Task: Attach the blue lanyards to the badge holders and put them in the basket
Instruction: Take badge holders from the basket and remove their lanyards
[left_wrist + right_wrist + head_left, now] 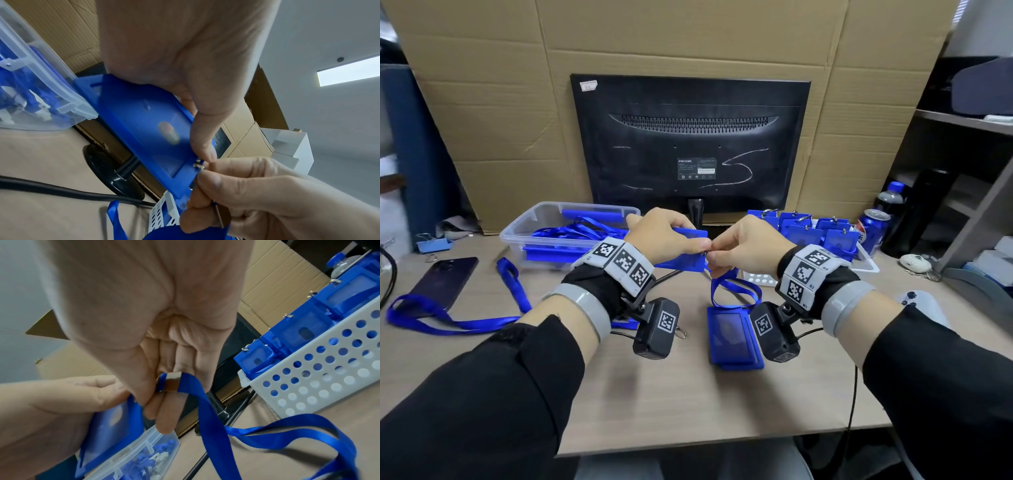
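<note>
A person sits at a pale wood-grain counter, hands raised above its middle. The left hand has its grip pinched on a flat blue plastic badge holder, thumb on one face, fingers behind. The right hand pinches the small metal clip of a blue ribbon lanyard against the holder's edge; whether the clip has caught cannot be seen. The ribbon's loop trails down to the counter. Toward the far right corner, a white perforated plastic basket already holds several blue holders with clips, so much of the job looks done. Still left: a second blue badge holder lying flat near the front edge, a loose blue lanyard at the left edge, and more blue parts in a clear plastic tub at the far left.
</note>
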`<state>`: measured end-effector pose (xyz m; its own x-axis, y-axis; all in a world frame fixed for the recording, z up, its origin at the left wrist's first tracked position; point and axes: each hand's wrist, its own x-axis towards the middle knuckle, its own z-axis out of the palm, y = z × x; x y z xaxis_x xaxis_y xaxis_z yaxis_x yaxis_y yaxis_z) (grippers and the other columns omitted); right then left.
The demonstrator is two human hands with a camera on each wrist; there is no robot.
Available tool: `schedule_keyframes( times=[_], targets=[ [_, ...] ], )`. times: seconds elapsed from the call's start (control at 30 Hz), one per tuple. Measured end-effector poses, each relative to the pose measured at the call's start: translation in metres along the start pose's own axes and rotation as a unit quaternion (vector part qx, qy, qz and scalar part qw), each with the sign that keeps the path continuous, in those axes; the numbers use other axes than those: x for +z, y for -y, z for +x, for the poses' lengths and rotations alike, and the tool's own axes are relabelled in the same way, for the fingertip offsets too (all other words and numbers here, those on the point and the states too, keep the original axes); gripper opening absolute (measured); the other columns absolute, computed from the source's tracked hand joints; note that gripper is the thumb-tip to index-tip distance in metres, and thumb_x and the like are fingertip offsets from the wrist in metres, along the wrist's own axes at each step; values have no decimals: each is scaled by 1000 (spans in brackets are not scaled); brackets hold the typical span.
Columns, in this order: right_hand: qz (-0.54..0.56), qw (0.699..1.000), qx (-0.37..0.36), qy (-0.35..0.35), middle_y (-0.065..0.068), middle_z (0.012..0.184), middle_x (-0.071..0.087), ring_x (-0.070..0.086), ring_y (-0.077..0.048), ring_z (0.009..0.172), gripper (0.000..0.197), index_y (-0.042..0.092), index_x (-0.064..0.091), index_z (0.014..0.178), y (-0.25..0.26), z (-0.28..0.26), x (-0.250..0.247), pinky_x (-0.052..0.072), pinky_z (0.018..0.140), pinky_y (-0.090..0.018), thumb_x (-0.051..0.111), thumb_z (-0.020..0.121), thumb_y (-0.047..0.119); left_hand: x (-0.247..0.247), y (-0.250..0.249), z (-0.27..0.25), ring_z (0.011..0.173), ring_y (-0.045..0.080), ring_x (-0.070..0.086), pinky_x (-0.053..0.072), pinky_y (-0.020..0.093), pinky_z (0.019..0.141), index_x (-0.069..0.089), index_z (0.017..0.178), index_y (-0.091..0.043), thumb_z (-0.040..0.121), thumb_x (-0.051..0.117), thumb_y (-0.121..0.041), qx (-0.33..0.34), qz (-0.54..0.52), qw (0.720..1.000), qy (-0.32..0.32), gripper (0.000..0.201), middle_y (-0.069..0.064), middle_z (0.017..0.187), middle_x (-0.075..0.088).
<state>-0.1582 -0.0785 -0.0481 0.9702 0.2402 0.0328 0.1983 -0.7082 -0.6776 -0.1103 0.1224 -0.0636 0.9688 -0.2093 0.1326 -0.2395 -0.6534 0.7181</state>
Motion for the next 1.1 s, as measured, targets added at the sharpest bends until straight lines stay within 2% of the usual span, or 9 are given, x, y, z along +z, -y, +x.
schedule_keyframes(
  times=[0.13,0.37,0.47,0.6,0.67,0.77,0.9,1.0,1.1],
  targets=[
    [-11,1000,21,-5,3,77,81,76,0,76,18,14,83,91,2,2,3,46,63,-4,67,99,16,4,-2,2,119,22,29,28,30,84,77,82,-39,74,80,-70,-25,34,999,-6,33,-6,111,70],
    [-25,1000,12,10,9,80,81,74,3,83,19,19,84,101,0,0,1,51,80,-16,65,101,17,8,-7,-3,121,27,41,34,35,91,79,92,-30,83,77,-63,-24,16,1000,6,34,-11,96,70],
    [-44,999,6,2,12,81,80,69,2,80,20,22,83,106,-4,2,-1,56,80,-22,64,102,18,12,-7,-3,109,22,52,42,35,90,75,90,-27,88,75,-58,-31,-9,999,16,32,-8,91,71],
    [23,995,39,-92,8,84,79,73,9,75,27,11,72,127,-19,5,-4,56,82,-12,64,101,9,15,4,2,74,18,60,53,40,84,65,85,-22,100,67,-38,-20,-53,998,23,21,-3,69,67],
    [43,983,59,-166,10,83,76,72,10,76,31,13,70,131,-29,6,-8,56,79,-10,67,100,12,14,5,0,75,15,62,53,30,77,68,87,-19,101,67,-31,-25,-67,997,25,18,-3,75,68],
    [43,966,72,-243,12,89,75,73,-6,96,28,21,76,122,-38,7,-13,58,88,-31,77,94,24,18,-1,-7,77,15,62,48,16,64,73,92,-16,98,73,-28,-70,-143,984,78,13,1,86,70],
    [67,954,58,-287,8,91,78,73,-8,93,19,23,79,111,-40,6,-15,60,91,-35,76,93,19,29,-9,-15,73,16,70,58,30,72,78,93,-18,95,78,-19,-153,-201,954,159,2,5,89,78],
    [64,950,59,-299,6,91,79,74,-9,90,17,22,79,109,-41,5,-17,60,90,-35,74,94,18,43,-10,-24,66,20,77,61,29,57,73,97,-6,94,75,-2,-205,-240,928,196,6,13,84,78],
    [74,949,64,-299,6,89,78,75,-13,88,15,22,79,107,-44,3,-18,61,91,-39,73,94,18,60,-5,-29,86,33,80,67,40,64,70,101,-5,91,76,4,-231,-251,917,205,15,23,104,78]
  ],
)
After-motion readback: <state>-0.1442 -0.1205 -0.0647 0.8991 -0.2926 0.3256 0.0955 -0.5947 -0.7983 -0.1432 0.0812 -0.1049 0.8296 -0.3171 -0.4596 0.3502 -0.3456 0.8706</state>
